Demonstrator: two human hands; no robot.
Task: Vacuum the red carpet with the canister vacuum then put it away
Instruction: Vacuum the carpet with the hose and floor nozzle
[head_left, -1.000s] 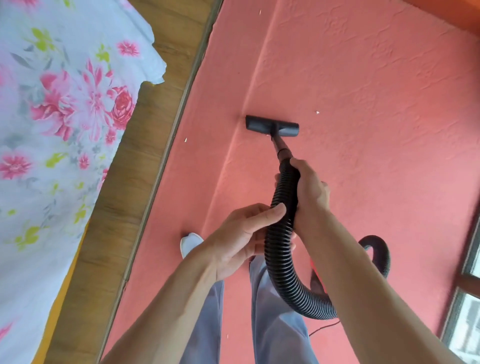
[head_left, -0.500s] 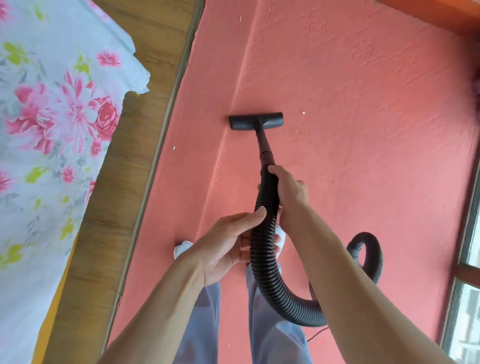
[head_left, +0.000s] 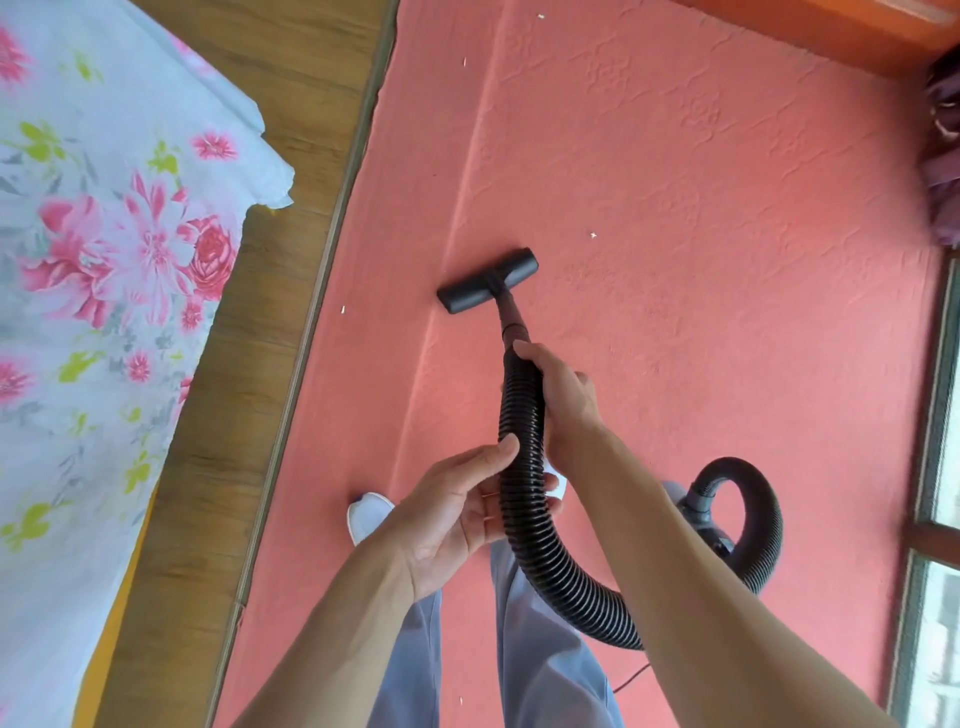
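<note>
While the right hand (head_left: 566, 400) grips the upper end of the black ribbed hose (head_left: 566, 587), fingers wrapped round it just below the rigid wand (head_left: 511, 317), the left hand (head_left: 457, 514) holds the same hose lower down, thumb over the top and fingers curled beneath. The floor nozzle (head_left: 488, 280) lies flat on the red carpet (head_left: 701, 208) ahead of the hands, apart from the wooden floor strip (head_left: 249, 364) at the left; the hose loops back right to the canister (head_left: 706, 514), partly hidden behind the right forearm. A white shoe (head_left: 369, 514) stands on the carpet beside the left wrist.
</note>
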